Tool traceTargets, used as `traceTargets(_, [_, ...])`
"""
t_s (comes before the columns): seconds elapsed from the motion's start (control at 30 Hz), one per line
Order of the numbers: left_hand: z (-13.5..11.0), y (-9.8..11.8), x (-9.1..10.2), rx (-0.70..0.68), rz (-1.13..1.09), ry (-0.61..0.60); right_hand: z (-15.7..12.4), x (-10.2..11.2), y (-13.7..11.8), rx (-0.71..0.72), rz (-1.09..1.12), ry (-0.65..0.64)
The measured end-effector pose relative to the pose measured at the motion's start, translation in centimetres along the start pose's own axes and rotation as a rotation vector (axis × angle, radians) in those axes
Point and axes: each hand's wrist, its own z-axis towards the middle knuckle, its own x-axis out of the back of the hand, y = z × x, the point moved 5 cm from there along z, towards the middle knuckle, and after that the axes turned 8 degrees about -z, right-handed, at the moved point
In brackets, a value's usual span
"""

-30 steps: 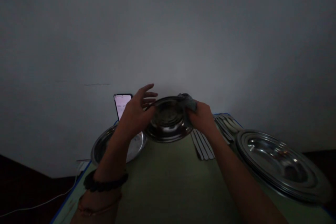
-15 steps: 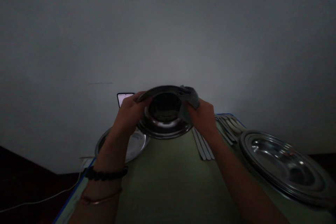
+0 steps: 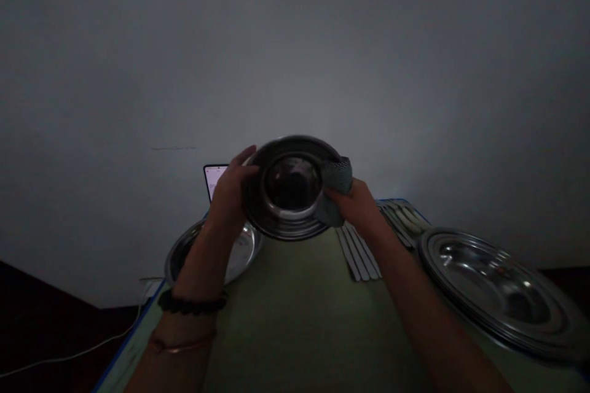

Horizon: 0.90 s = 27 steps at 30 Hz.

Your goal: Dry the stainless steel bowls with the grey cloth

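Observation:
A shiny metal plate (image 3: 290, 230) with a deep middle is held up above the table, tilted to face me. My left hand (image 3: 230, 187) grips its left rim, thumb on the near face. On the right rim, my right hand (image 3: 357, 202) pinches a grey-green cloth (image 3: 338, 177) folded over the edge of the plate. The fingers of my right hand behind the cloth and plate are hidden. Below my left forearm sits a metal basin (image 3: 244, 255), partly covered by the arm.
A stack of metal plates (image 3: 498, 288) lies at the table's right side. Several metal cutlery handles (image 3: 359, 255) and more cutlery (image 3: 403, 218) lie behind my right arm. A lit phone (image 3: 214, 178) stands against the wall. A white cable (image 3: 92, 347) runs at the left of the green table (image 3: 295, 319).
The plate has tipped up to face me more and risen slightly. The cloth, with my right hand, has shifted a little to the right and down along the rim.

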Motion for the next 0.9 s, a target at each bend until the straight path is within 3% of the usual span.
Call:
traceTargets(0.1, [-0.6,0.4,-0.8,-0.033,0.365,-0.28,-0.4,1.5,-2.3,0.139,-0.321,-0.018])
traceTargets(0.2, [-1.6,-1.3,-2.2,-0.005,0.578,-0.568,-1.0,2.1,-3.8,0.212,-0.48,-0.028])
traceTargets(0.27, [-1.7,-2.1,-2.6,-0.003,0.595,-0.621,-1.1,2.4,-4.2,0.206,-0.515,0.0])
traceTargets(0.4, [-0.7,-2.3,-1.9,-0.019,0.333,-0.453,-1.0,3.1,-4.4,0.201,-0.425,0.117])
traceTargets(0.57, [0.3,-1.8,-0.7,-0.118,-0.033,-0.14,-1.1,2.7,-3.6,0.121,-0.242,0.288])
traceTargets(0.7, [0.2,-1.7,-0.6,-0.141,-0.254,0.138,-1.1,-0.2,-1.6,-0.029,-0.002,0.168])
traceTargets(0.8, [-0.2,-0.9,-1.0,-0.014,-0.173,0.137,-0.8,-1.8,-0.2,-0.128,0.211,0.037])
traceTargets(0.9, [-0.7,0.6,-1.1,0.071,-0.038,-0.063,-0.4,-1.2,0.4,-0.167,0.229,-0.042])
